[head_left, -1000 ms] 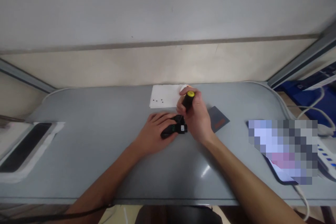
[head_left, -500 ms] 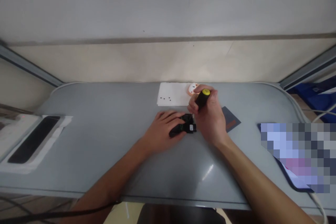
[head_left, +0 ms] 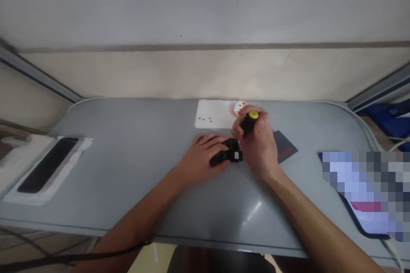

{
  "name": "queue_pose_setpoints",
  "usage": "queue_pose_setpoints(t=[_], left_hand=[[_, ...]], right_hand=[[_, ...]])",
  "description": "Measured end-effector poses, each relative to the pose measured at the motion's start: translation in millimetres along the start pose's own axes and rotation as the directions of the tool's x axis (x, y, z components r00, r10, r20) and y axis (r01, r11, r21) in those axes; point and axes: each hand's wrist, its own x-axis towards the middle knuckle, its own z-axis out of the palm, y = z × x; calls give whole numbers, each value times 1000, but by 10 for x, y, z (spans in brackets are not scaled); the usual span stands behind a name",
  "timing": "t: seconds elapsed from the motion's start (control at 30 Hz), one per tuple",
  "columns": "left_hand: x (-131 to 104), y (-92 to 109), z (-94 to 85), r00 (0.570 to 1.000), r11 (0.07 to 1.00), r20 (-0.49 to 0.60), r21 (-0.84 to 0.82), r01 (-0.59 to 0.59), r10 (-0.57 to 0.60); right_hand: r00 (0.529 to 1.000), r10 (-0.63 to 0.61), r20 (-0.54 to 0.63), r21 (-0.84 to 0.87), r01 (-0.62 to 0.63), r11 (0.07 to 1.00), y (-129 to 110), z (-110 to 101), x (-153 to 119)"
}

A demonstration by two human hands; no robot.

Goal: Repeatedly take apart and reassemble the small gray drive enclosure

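Note:
On the grey table, my left hand (head_left: 201, 153) is closed around a small black device (head_left: 235, 155) with a little white label, pressing it against the surface. Part of the device lies hidden under the fingers. My right hand (head_left: 259, 145) grips a screwdriver (head_left: 249, 122) with a black handle and a yellow end cap. It is held upright just right of and above the device, and its tip is hidden behind the hand. Behind the hands lies a white sheet of paper (head_left: 216, 113) with several tiny dark screws (head_left: 209, 118) on its left part.
A round orange-and-white item (head_left: 239, 108) with a cartoon face sits on the paper's right side. A dark square card (head_left: 285, 147) lies right of my right hand. A blurred-out tablet (head_left: 361, 196) is at the right; a black phone-like slab (head_left: 48, 165) lies at the left.
The whole view has shifted slightly. Both hands keep their grips on the device and the screwdriver, with hardly any visible movement relative to the table.

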Motion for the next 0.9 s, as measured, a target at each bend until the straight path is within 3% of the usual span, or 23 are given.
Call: queue_pose_setpoints(t=[0.77, 0.9], left_hand=[[-13, -26, 16, 999, 997, -29, 72, -38, 40], [1, 6, -20, 999, 996, -22, 72, -45, 47]], right_hand=[[1000, 9, -22, 14, -8, 1000, 0, -25, 47], [1000, 15, 20, 65, -17, 998, 6, -28, 32]])
